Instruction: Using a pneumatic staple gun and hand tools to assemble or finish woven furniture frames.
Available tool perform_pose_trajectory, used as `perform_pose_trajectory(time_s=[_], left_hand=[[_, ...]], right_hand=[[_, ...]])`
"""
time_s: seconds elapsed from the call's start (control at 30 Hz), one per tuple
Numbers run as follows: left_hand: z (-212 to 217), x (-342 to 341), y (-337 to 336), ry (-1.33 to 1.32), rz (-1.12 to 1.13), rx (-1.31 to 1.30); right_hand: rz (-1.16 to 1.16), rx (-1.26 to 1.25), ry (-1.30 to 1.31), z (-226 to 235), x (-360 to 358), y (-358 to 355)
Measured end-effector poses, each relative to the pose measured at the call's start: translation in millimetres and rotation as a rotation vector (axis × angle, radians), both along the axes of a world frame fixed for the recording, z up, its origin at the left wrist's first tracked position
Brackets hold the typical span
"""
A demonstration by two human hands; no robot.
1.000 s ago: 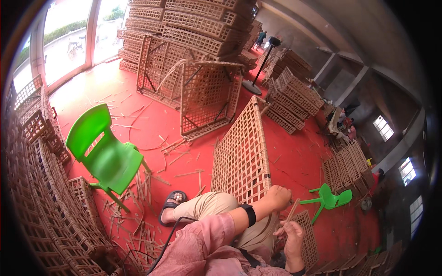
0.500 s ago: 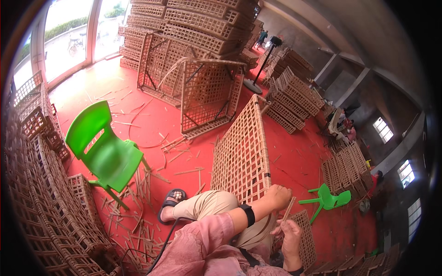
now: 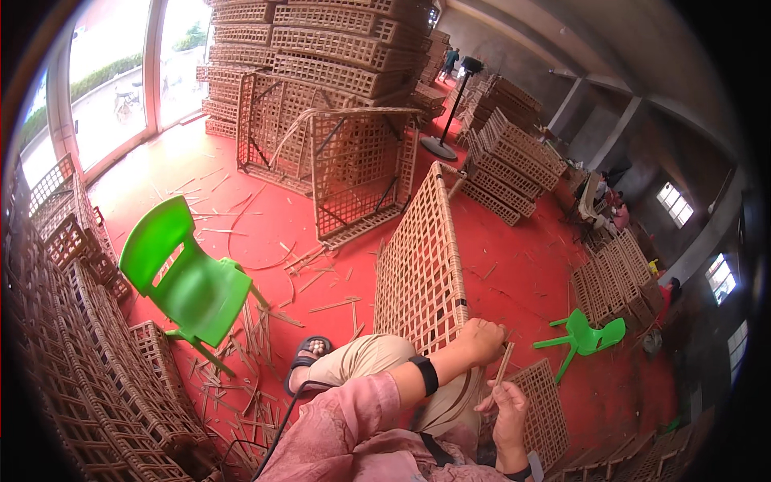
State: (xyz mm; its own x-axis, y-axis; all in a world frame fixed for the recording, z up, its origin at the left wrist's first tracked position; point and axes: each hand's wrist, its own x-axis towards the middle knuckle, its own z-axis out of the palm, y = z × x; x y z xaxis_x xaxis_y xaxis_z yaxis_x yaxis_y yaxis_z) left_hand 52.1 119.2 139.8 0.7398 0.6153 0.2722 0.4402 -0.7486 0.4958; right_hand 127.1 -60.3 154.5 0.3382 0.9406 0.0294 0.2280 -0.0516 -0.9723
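Observation:
A large woven cane frame (image 3: 422, 265) with an open lattice face leans upright before my knees. My left hand (image 3: 480, 341) is closed in a fist at the near end of its right edge; the fingers' undersides are hidden. Just below, my right hand (image 3: 507, 406) pinches a thin, flat cane strip (image 3: 504, 363), which slants up toward my left fingers. My left forearm crosses in front of the frame's lower part. Under and beside my right hand stands another lattice panel (image 3: 544, 410).
A green chair (image 3: 189, 277) stands on the left; a smaller green chair (image 3: 580, 333) is at right. Woven frames are stacked (image 3: 329, 48) behind and along the left (image 3: 96, 353). Cane scraps (image 3: 249, 402) litter the red floor (image 3: 498, 265). A black cable (image 3: 281, 426) runs beside my left arm.
The view has shifted slightly, so the surroundings sit a little differently. Both hands keep nearly the same place and grip, with the strip still between them.

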Motion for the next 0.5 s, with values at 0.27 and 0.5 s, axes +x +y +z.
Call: perform_pose_trajectory(time_s=[0.27, 0.5], left_hand=[[15, -1, 0, 0.067, -0.007, -0.068], [2, -2, 52, 0.139, -0.192, -0.139]], right_hand=[[-0.074, 0.036, 0.12, -12, 10, -6], [-0.022, 0.005, 0.188, -25, 18, 13]])
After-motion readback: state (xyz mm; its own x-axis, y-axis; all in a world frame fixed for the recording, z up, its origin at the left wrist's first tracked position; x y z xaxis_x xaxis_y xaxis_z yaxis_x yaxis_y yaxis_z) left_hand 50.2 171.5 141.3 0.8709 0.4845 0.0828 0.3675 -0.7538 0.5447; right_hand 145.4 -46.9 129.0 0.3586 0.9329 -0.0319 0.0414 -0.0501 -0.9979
